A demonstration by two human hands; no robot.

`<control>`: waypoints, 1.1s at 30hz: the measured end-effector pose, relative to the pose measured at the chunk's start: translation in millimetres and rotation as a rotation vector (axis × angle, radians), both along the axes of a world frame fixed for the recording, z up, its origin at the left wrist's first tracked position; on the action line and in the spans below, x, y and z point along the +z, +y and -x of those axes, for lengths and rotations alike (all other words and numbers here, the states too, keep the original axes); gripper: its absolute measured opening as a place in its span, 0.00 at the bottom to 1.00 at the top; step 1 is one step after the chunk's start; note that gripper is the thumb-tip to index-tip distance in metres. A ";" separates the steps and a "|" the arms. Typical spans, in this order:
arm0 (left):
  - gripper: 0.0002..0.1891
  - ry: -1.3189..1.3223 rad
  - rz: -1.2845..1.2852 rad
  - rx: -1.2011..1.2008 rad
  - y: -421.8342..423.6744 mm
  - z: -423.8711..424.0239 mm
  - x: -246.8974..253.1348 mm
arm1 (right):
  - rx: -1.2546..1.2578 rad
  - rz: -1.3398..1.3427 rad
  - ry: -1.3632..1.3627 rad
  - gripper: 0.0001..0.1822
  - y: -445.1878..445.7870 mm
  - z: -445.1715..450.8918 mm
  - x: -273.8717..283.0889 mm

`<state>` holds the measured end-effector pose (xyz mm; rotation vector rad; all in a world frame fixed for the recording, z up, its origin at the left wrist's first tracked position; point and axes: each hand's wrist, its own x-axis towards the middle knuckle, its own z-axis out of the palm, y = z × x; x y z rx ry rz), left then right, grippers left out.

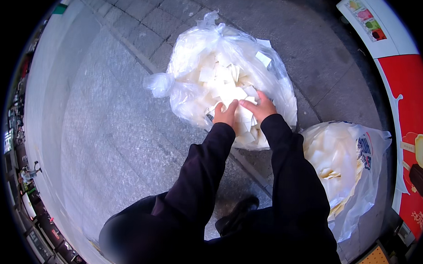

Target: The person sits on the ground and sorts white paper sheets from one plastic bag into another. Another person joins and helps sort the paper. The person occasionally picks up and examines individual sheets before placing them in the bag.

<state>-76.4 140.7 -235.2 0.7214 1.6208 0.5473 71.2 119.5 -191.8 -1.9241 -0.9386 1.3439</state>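
In front of me a large clear plastic bag (232, 38) sits on the pavement, its mouth spread wide and one knotted end sticking out left. It is filled with many flat, squarish, cream-white pieces (222, 76), thin like card or paper; their material I cannot tell. My left hand (226, 115) and my right hand (264, 107) reach into the pile side by side, thumbs nearly meeting. Each has pieces between thumb and fingers. The other fingertips are buried among the pieces.
A second plastic bag (366, 193), bearing print and holding similar pieces, stands at the right, close to my right sleeve. Beyond it rises a red and white cabinet (405, 83) with ice-cream pictures. My dark shoe (238, 213) is below my arms. Paving (110, 128) stretches left.
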 end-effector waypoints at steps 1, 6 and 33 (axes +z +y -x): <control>0.43 0.158 0.023 -0.039 -1.4 0.4 -6.9 | 0.022 0.039 -0.042 0.50 -3.0 -4.1 -0.1; 0.23 -0.544 -0.011 0.181 6.7 -11.2 8.4 | 0.053 -0.002 -0.130 0.49 4.0 21.1 18.3; 0.28 -0.840 -0.381 -0.174 -54.1 -51.9 315.6 | -0.459 -0.692 -0.336 0.30 -75.8 26.8 282.4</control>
